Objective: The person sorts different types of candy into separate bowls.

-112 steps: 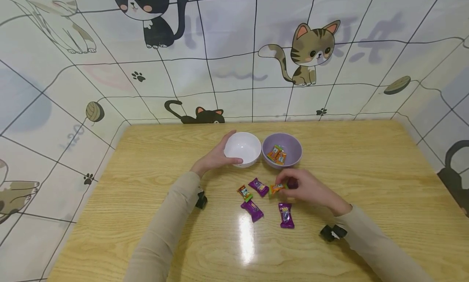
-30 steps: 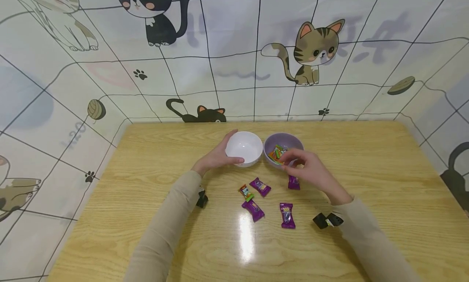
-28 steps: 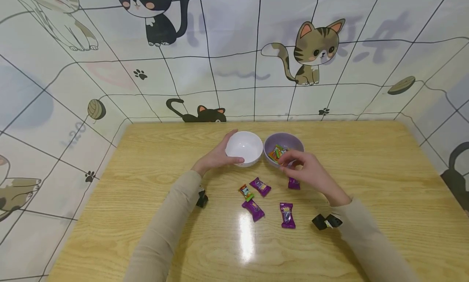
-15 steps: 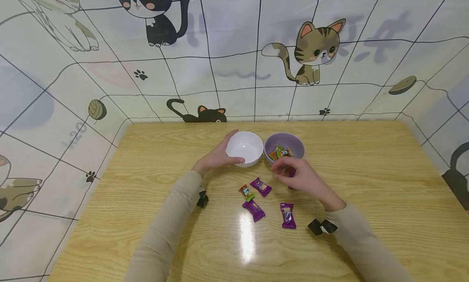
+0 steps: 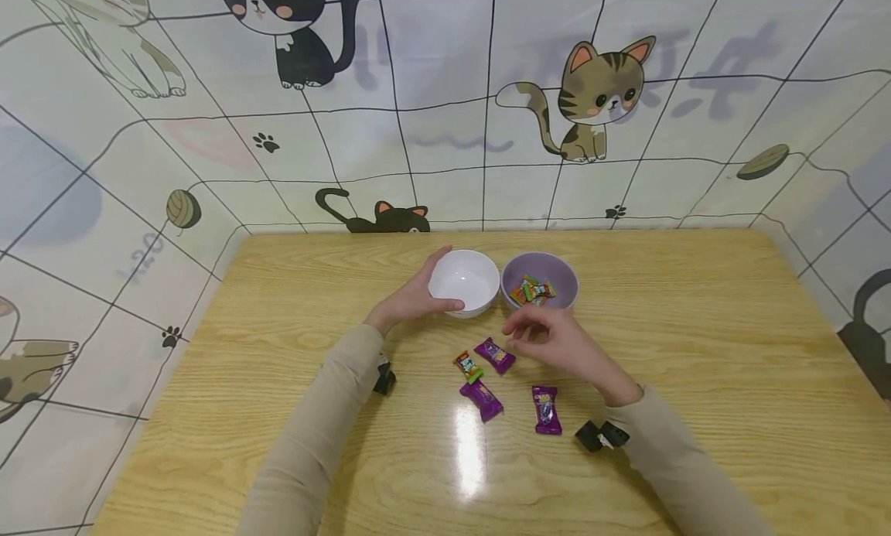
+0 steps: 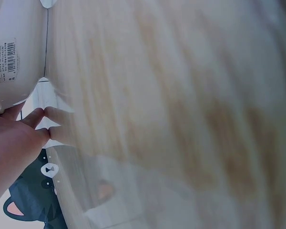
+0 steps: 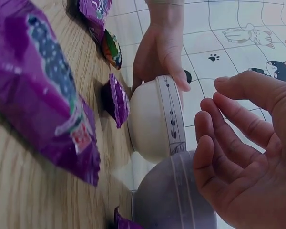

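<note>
My left hand grips the side of the white bowl, thumb on the near rim. The bowl has a leafy band in the right wrist view. Touching or almost touching it, the purple bowl holds several orange-green wrapped candies. My right hand hovers just in front of the purple bowl, fingers loosely bent, nothing between them. Near its fingertips lies a purple candy. An orange-green candy rests left of that, close to another purple candy.
Nearer the person lies one more purple candy. Part of a further purple wrapper shows below the purple bowl in the right wrist view; the right hand hides it in the head view. A cat-printed backdrop stands behind the wooden table.
The right hand picked up an orange-green candy, let it go in the purple bowl, then moved back toward the person and left. The left hand stayed on the white bowl.
</note>
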Action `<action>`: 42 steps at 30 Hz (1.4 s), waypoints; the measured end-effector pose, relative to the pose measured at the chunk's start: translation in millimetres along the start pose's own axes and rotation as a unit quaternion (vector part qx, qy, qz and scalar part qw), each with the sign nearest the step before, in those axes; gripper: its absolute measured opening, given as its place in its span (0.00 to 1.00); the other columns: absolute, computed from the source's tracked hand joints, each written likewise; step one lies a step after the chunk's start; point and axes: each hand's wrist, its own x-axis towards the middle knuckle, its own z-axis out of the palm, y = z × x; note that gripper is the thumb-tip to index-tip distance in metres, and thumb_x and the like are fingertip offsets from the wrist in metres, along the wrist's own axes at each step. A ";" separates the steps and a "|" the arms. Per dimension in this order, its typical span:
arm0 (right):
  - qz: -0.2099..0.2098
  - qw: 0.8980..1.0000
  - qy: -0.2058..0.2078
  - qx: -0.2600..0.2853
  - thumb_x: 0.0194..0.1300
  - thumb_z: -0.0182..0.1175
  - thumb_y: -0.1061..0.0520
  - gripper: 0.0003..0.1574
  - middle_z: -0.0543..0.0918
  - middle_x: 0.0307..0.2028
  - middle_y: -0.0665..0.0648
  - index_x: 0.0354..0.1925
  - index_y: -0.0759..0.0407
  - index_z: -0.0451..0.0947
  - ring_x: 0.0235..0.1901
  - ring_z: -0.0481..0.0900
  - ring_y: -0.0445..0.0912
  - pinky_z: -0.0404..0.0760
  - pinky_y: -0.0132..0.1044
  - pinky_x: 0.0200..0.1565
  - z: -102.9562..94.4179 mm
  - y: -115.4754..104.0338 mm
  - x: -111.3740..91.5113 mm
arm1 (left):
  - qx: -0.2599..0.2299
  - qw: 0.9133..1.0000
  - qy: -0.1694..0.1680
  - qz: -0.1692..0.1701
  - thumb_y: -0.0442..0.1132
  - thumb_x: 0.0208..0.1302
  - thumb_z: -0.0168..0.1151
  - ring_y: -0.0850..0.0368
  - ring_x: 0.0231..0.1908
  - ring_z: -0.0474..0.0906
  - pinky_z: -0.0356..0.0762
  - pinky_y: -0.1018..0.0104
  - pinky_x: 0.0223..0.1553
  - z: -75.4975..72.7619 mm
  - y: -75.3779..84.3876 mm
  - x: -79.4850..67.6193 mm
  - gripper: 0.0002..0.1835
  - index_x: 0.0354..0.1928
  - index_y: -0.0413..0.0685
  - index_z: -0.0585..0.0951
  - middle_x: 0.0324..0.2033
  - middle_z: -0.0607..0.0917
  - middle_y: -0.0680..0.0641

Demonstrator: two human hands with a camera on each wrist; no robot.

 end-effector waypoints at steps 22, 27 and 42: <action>0.014 0.998 -0.055 -0.020 0.59 0.66 0.65 0.09 0.81 0.32 0.48 0.40 0.62 0.81 0.33 0.78 0.44 0.80 0.39 0.37 29.0 -1.9 11.8 | 0.001 0.999 0.032 0.011 0.40 0.55 0.73 0.48 0.65 0.60 0.57 0.53 0.65 4.3 -36.3 15.3 0.55 0.76 0.59 0.45 0.70 0.59 0.43; 0.010 0.997 -0.071 -0.035 0.59 0.66 0.66 0.10 0.82 0.33 0.52 0.40 0.62 0.80 0.35 0.79 0.45 0.81 0.37 0.37 35.3 3.5 13.7 | -0.003 0.999 0.032 0.011 0.40 0.54 0.73 0.49 0.65 0.61 0.58 0.54 0.65 3.9 -36.1 15.3 0.56 0.76 0.57 0.45 0.69 0.59 0.44; 0.006 0.989 -0.117 -0.090 0.55 0.69 0.62 0.14 0.80 0.31 0.51 0.42 0.62 0.80 0.30 0.75 0.42 0.77 0.33 0.34 48.2 7.8 24.7 | -0.017 1.000 0.012 0.010 0.36 0.56 0.72 0.43 0.67 0.57 0.54 0.50 0.67 1.3 -34.1 16.8 0.56 0.77 0.50 0.42 0.71 0.55 0.38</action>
